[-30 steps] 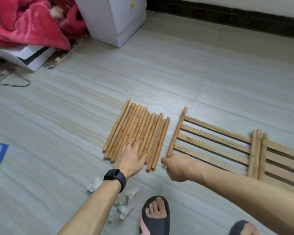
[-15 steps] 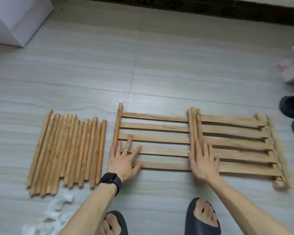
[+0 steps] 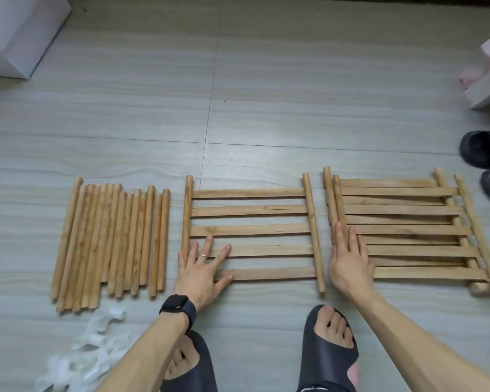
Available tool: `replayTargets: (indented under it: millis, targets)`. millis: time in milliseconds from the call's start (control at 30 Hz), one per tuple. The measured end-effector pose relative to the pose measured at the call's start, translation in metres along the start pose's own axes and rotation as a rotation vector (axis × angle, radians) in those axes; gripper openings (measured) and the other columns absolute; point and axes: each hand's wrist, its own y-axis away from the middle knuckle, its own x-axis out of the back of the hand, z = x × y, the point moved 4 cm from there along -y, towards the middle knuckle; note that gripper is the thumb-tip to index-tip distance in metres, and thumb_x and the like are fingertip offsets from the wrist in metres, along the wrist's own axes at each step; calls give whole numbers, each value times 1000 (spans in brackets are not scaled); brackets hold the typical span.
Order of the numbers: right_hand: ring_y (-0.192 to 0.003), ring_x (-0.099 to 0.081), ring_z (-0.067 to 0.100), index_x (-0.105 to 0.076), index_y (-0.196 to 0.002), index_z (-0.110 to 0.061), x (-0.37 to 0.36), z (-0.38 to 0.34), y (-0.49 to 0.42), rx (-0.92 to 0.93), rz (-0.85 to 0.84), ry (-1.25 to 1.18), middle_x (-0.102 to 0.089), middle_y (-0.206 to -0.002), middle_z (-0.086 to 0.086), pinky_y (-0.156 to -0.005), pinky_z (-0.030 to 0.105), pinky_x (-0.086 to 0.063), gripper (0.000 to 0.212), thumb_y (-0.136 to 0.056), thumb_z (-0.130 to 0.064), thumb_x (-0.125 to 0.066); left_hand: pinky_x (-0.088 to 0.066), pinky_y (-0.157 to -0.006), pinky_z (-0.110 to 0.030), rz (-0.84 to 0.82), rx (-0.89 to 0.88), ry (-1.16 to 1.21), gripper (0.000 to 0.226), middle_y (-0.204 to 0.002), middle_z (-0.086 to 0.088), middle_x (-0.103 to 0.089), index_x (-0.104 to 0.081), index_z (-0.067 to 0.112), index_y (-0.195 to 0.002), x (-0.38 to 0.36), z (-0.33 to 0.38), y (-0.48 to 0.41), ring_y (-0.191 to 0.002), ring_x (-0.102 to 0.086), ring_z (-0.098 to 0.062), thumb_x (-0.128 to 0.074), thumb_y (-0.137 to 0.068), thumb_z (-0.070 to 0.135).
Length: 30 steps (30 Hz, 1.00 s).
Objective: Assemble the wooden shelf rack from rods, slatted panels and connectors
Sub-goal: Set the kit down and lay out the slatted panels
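Nearest, a loose heap of translucent white plastic connectors (image 3: 85,360) lies on the pale wood-grain floor (image 3: 266,94), just beside the foot in a dark slipper (image 3: 193,366). A shift of that foot would probably scatter or crush them.

The left hand (image 3: 203,267) is laid flat with its fingers spread on the near-left corner of the single light-wood slatted panel (image 3: 252,230), and nothing is gripped. The right hand (image 3: 348,264) is pressed flat, fingers straight and together, on the near-left edge of the skewed stack of slatted panels (image 3: 408,230). Since the stack is only pressed, a sideways push would likely slide its upper panel off. To the left, the row of round light-wood rods (image 3: 111,244) lies just beside the single panel. A nudge from that panel could set them rolling.

Half a second earlier, the single panel's right rail lay against the stack. A gap has since been opened, with both hands kept flat.
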Motion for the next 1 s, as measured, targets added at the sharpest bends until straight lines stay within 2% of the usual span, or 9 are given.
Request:
replayTargets:
  millis: [133,233,367,500,667,767,833,933,1000]
  targets:
    - [-155,-11,35,-16,-163,-27,7,-9,1,26,112,10,-14,-171,9,-123,57,-15,58,-108,-37,-29,12,-121,-57,10,8,4,71,-165,4,25,7,57,-153,0,5,-1,-153,17,-33,-34,-96,71]
    - [-154,-13,35,-30,-159,-17,13,-35,3,178,196,51,-23,-168,13,-124,56,-17,61,-104,-41,-40,11,-121,-56,41,18,26,71,-166,5,21,2,58,-153,-4,7,0,-154,14,-33,-37,-95,71]
    - [-158,8,27,-11,-163,-29,-3,-72,0,402,41,213,1,-172,7,-127,48,-1,67,-105,-52,-34,12,-120,-55,62,24,46,72,-167,6,19,-1,58,-154,-7,7,3,-154,13,-32,-40,-95,70]
    - [-154,23,28,18,-159,-38,-31,-83,2,497,-132,422,25,-167,2,-124,56,9,73,-103,-63,-21,12,-121,-55,47,29,49,72,-167,6,20,-1,57,-154,-5,9,4,-154,15,-32,-40,-95,69]
    - [-152,28,28,27,-155,-40,-35,-79,-2,490,-153,465,30,-166,1,-124,59,7,76,-102,-65,-21,10,-121,-53,40,10,45,71,-167,6,18,-3,55,-155,-1,7,6,-155,10,-31,-43,-97,65]
    - [-153,24,32,22,-158,-35,-33,-86,1,468,-177,509,28,-166,5,-124,62,3,77,-103,-61,-23,1,-125,-50,43,-15,65,67,-169,7,9,-14,50,-156,5,1,7,-156,0,-27,-47,-99,56]
    - [-155,18,38,15,-161,-29,-31,-97,6,429,-193,551,23,-168,11,-123,65,1,78,-102,-56,-28,-10,-126,-44,92,-27,132,60,-169,5,-5,-25,45,-154,14,-7,10,-154,-12,-23,-49,-100,48]
    - [-155,10,45,2,-161,-16,-29,-123,16,387,-195,571,16,-169,18,-123,64,-3,79,-100,-48,-36,-35,-115,-37,291,31,252,49,-157,2,-35,-40,37,-148,31,-27,27,-142,-36,-20,-51,-100,37]
    - [-156,7,42,-10,-160,-12,-32,-146,25,453,-158,533,10,-169,19,-125,59,-8,75,-99,-46,-39,-44,-105,-36,440,168,304,45,-146,1,-47,-48,31,-142,40,-50,45,-130,-47,-21,-54,-97,33]
